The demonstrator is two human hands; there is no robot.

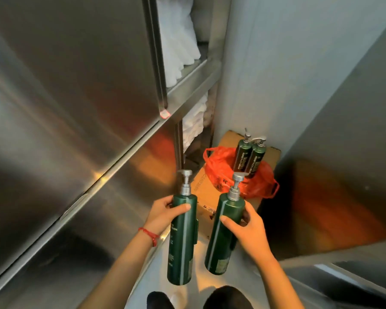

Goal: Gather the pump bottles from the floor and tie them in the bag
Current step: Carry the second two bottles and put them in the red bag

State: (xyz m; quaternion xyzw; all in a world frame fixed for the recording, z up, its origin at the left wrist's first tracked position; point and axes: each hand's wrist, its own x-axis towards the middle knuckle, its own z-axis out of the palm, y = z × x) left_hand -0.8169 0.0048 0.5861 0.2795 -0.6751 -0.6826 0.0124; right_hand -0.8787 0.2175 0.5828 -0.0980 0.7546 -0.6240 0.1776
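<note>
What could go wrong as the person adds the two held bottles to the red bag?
1. The two bottles already standing upright in the red bag could be knocked over by new arrivals.
2. The bag sits on a cardboard box in a narrow corner; it might slide off.
3. Each hand, left hand and right hand, grips one smooth bottle near its top; either may slip.

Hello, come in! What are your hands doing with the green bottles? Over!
Left hand and right hand each grip a green pump bottle. Two more stand in the open red bag on the cardboard box. Path clear.
</note>
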